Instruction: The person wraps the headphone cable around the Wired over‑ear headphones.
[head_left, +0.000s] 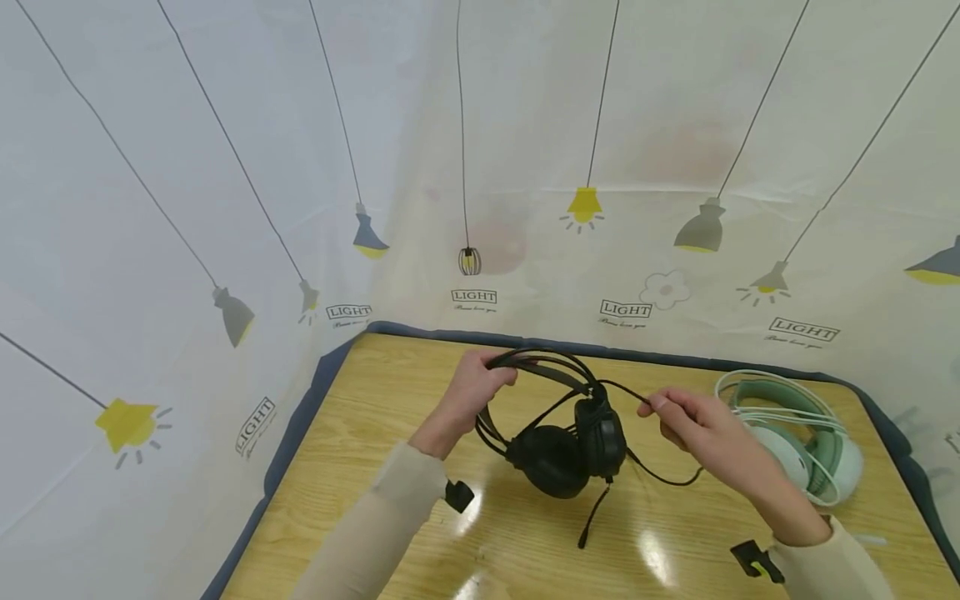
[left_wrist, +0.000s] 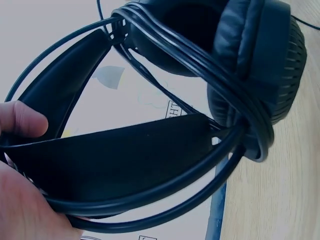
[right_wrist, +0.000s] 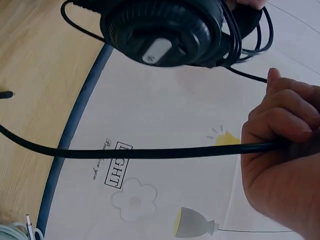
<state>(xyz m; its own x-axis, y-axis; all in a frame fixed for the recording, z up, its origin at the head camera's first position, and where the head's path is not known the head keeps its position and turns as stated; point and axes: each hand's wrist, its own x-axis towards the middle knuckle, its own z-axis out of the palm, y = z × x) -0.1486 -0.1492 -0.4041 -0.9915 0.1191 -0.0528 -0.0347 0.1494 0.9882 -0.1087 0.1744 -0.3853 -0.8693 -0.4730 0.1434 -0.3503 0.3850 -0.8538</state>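
Note:
A black over-ear headset point(head_left: 558, 458) is held up above the wooden table, its ear cups hanging low and a short microphone boom point(head_left: 592, 521) pointing down. My left hand point(head_left: 476, 387) grips the headband, thumb on the inner strap point(left_wrist: 125, 160). Several turns of black cable point(left_wrist: 195, 62) lie wrapped round the headset in the left wrist view. To the right of it, my right hand point(head_left: 693, 425) pinches the black cable point(right_wrist: 165, 153), which runs taut from the headset to the fingers and hangs away in a loop. The right fingers point(right_wrist: 285, 110) are curled round the cable.
Pale green and white headphones point(head_left: 828, 442) with a light cable wound round them lie at the table's right side. A dark blue padded edge point(head_left: 480, 337) borders the wooden table point(head_left: 337, 467). Behind it hangs a white curtain point(head_left: 525, 150) printed with lamps.

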